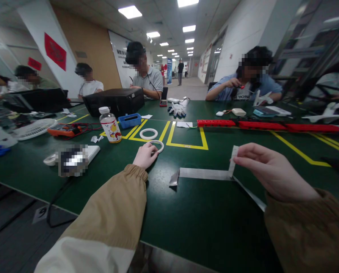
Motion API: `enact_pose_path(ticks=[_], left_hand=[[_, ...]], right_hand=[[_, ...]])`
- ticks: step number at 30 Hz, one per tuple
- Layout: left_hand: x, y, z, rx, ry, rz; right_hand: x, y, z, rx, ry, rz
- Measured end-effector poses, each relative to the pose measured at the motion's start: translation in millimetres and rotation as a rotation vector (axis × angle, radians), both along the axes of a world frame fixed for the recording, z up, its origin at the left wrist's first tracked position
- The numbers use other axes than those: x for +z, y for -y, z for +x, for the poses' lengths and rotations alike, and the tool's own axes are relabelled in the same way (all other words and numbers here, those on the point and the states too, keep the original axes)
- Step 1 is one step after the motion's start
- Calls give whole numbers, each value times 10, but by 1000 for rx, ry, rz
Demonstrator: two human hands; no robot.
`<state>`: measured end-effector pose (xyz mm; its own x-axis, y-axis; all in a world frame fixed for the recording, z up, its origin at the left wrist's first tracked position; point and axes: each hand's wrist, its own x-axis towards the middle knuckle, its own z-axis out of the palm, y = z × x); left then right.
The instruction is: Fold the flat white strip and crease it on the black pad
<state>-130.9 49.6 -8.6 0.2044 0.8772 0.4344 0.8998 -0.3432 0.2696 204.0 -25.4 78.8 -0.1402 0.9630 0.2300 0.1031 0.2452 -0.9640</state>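
Observation:
My left hand is closed on the near side of a white tape roll, its fingers over the ring's edge on the green table. Just behind lies a second white tape roll, apart from my fingers. Between thumb and fingertips my right hand pinches the upright end of a flat, pale, striped strip resembling a ribbon cable. The strip runs left along the tabletop to a folded, silvery end. Another length slants toward my right sleeve, which hides where it goes.
A bottle, an orange multimeter and a blue tray stand left. A blurred device lies nearer. Red strips stretch along the right, with gloves and a black case farther back. Several people sit around the table.

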Motion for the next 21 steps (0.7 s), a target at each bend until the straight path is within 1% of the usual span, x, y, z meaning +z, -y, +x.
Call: enact_pose_path(ticks=[3, 5, 6, 8, 10, 12, 14, 18, 21], left_hand=[[-4, -19, 14, 0, 13, 30], [31, 14, 110, -21, 66, 67], [56, 44, 187, -56, 117, 72], [105, 125, 387, -198, 254, 17], [138, 215, 602, -379, 331, -113], [145, 291, 776, -510, 287, -214], [130, 339, 877, -579, 217, -260], [83, 348, 901, -616, 157, -271], [59, 327, 872, -635, 157, -263]], right_hand=[[-52, -107, -3, 26, 17, -7], [-96, -174, -51, 39, 23, -30], [-118, -199, -85, 47, 24, -53], [-167, -232, -156, 74, 33, -114], [-230, -256, -214, 115, 56, -165], [-307, -283, -245, 151, 85, -189], [-387, -313, -256, 169, 116, -208], [-516, -369, -262, 184, 147, -231], [-588, -404, -272, 194, 146, -210]])
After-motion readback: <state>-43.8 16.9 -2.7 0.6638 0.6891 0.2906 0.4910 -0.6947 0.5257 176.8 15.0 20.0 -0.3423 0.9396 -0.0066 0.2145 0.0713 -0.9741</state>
